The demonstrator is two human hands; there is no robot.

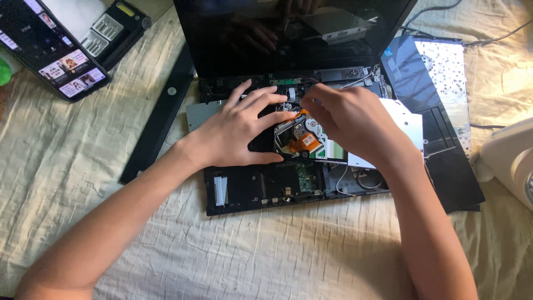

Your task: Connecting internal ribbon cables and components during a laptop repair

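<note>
An opened black laptop base (244, 191) lies on a cream cloth, its dark screen (288, 33) tilted up behind. On it sits an optical drive (302, 139) with an orange ribbon and a silver-white casing (408, 125). My left hand (239, 130) rests flat on the drive's left side, fingers spread. My right hand (347, 119) bends over the drive's upper edge, fingertips pinched near a small metal part; what they hold is hidden.
A removed keyboard panel (438, 89) lies to the right, a black strip (158, 119) to the left. A phone (50, 47) and a bit case (114, 28) sit top left. A white rounded appliance (513, 158) is at the right edge. Cables (494, 39) run at top right.
</note>
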